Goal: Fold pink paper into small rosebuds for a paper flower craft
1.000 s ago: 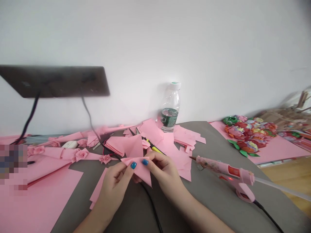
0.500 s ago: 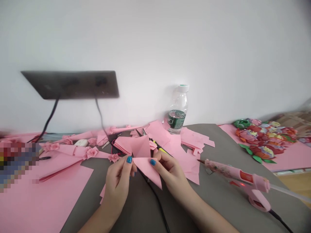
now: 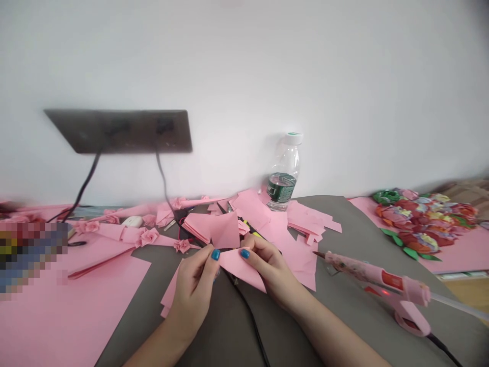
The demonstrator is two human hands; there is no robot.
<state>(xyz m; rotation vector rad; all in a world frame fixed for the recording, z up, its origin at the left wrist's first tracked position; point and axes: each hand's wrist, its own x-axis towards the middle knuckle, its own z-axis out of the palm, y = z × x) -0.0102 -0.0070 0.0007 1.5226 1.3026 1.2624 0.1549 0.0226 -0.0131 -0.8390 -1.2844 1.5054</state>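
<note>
A folded, pointed piece of pink paper [image 3: 244, 269] is stretched between my two hands above the grey table. My left hand [image 3: 196, 285] is closed, pinching its left end between thumb and fingers. The right side of the paper is gripped by my right hand [image 3: 267, 265], thumb on top and fingers curled behind. Just beyond my fingertips lie other folded pink paper pieces [image 3: 217, 229]. Black-and-yellow tools [image 3: 252, 228] lie partly hidden under the paper and my right hand.
A pink glue gun [image 3: 385, 280] with a red light rests on the right. Behind stands a plastic bottle [image 3: 282, 178]. Paper flowers [image 3: 424, 219] lie far right, pink paper roses [image 3: 147, 236] at left. A black cable [image 3: 252, 321] runs beneath my hands.
Both hands, with the paper, sit slightly further right in view, and the whole scene has shifted a little right. My left fingers have closed further over the paper's left end.
</note>
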